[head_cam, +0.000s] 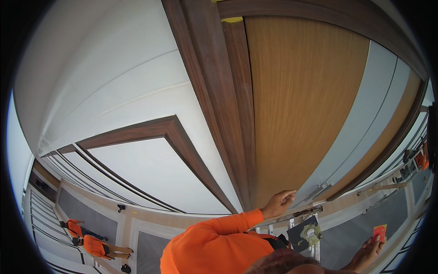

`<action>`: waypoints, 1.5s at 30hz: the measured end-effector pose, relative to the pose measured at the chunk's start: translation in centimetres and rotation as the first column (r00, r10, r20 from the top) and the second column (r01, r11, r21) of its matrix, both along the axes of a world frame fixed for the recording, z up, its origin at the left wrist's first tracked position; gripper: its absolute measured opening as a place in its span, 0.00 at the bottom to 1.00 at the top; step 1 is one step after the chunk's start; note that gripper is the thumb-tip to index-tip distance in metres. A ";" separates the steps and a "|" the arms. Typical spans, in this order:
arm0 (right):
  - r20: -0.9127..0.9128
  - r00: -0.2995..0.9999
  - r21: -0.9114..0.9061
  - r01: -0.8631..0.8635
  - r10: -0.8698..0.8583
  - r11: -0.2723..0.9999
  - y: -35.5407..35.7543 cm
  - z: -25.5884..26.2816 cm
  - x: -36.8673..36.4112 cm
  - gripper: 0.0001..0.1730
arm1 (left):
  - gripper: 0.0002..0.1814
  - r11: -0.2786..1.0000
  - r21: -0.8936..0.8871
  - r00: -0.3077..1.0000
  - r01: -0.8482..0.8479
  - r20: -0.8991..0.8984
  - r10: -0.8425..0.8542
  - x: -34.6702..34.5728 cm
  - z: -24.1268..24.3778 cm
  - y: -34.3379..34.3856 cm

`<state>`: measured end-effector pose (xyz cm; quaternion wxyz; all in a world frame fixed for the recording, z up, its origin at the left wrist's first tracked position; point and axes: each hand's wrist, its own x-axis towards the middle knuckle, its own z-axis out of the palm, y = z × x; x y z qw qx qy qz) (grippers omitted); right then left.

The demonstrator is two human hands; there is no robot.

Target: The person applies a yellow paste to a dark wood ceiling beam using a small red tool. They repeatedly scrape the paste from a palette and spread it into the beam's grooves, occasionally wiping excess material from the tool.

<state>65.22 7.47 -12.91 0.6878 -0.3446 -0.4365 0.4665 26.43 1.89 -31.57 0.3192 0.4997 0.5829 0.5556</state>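
Note:
My left hand (280, 204), in an orange sleeve, is raised in front of the lower part of a wood-grain door (301, 89). Its fingers are curled in, with nothing visible between them. Low at the right, my right hand (368, 249) grips a small flat red piece (379, 232) with yellow along its edge, perhaps a filler spreader. A dark board (297, 236) smeared with yellowish paste lies between the hands at the ladder (317, 249). Yellow filler (232, 20) covers the upper end of a strip of the dark brown door frame (219, 85).
Left of the frame is a white wall (130, 85) with brown trim (181, 133). Metal handles (316, 191) stick out from the door's grey band. Two people in orange, one the nearer person (95, 246), are on the floor far below left. More ladders and orange clothing show at the far right.

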 end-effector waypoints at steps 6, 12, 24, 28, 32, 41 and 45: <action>0.041 0.999 0.011 0.006 -0.007 1.000 1.1 -2.5 1.5 0.11 | 0.20 0.999 -0.049 1.000 -0.008 0.006 0.008 -0.6 1.0 0.1; 0.062 0.996 0.034 0.054 -0.056 0.998 1.0 -2.5 0.6 0.12 | 0.21 1.000 0.006 1.000 0.002 0.010 -0.002 -1.0 -1.2 -0.4; 0.067 0.998 0.090 0.014 -0.020 0.996 1.9 -2.6 1.3 0.10 | 0.21 0.996 -0.067 0.989 0.063 0.138 -0.054 0.0 -2.6 -0.3; 0.092 0.995 0.078 0.038 -0.045 0.996 0.8 -1.5 1.0 0.12 | 0.22 0.989 -0.149 0.996 0.025 0.093 -0.012 0.4 -1.7 0.0; 0.088 0.994 0.001 0.062 -0.061 0.998 0.2 -1.1 0.0 0.12 | 0.24 0.992 -0.122 0.999 0.014 0.042 -0.009 0.5 -3.7 0.2; 0.191 0.968 -0.152 0.194 -0.164 0.969 0.0 -5.6 3.6 0.14 | 0.24 0.969 -0.222 0.994 0.106 0.043 -0.098 1.7 -6.5 0.4; 0.409 0.873 -0.160 0.355 -0.266 0.921 0.2 -9.4 5.5 0.18 | 0.25 0.969 -0.239 0.997 0.056 0.059 -0.043 2.2 -9.3 -0.5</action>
